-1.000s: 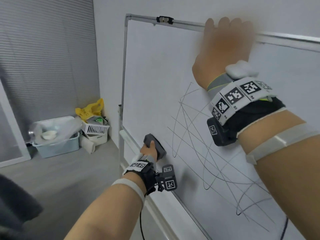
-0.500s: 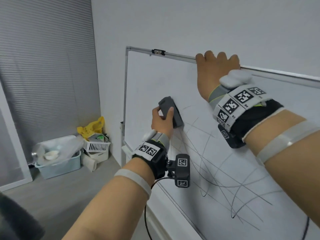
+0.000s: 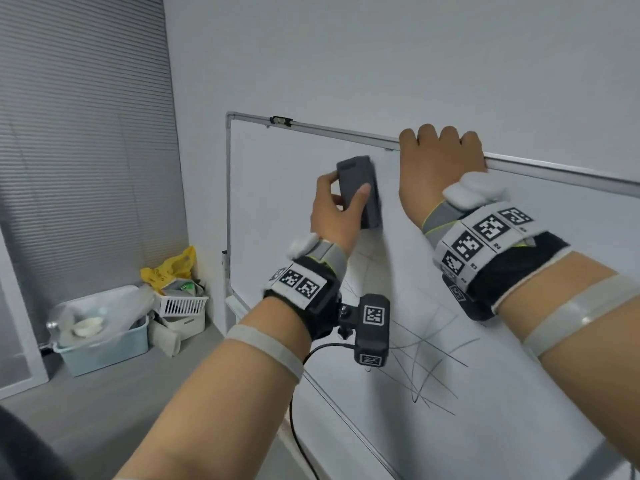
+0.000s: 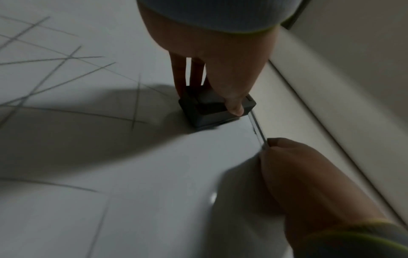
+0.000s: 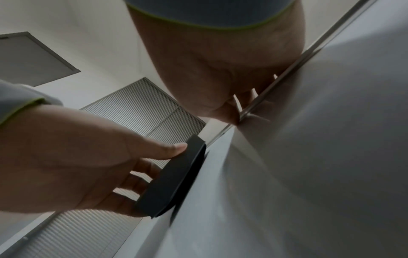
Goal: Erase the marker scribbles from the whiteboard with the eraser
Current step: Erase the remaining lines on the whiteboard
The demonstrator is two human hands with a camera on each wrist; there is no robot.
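Left hand (image 3: 334, 216) grips one eraser (image 3: 360, 190); right hand (image 3: 438, 164) fingers curl over whiteboard (image 3: 277, 209) edge.

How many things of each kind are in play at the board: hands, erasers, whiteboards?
Hands: 2, left hand gripping the eraser, right hand holding the board's top edge
Erasers: 1, the eraser
Whiteboards: 1, the whiteboard
Total: 4

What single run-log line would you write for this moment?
left hand: grips eraser flat on whiteboard | right hand: holds top frame | scribbles: remaining below eraser
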